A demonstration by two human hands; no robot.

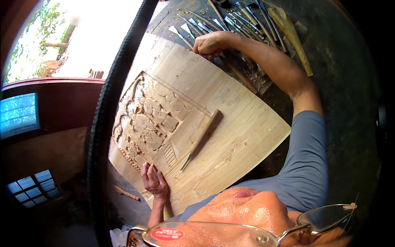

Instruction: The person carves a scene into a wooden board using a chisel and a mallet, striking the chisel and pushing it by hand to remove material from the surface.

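Observation:
A pale wooden panel lies before me, with a relief carving of figures and foliage on its left part. The fingers of my left hand stretch out onto the panel's near left edge, just below the carving. Across the bare wood rests a chisel with a brown handle, its blade toward my left hand. My right hand reaches to the panel's far edge beside the row of carving tools. Its fingers are curled, and what they hold, if anything, is hidden.
Several chisels and gouges lie at the back among wood shavings. A wooden mallet lies to their right on the dark tabletop. A dark braided cord crosses the view on the left. A small stick lies left of the panel.

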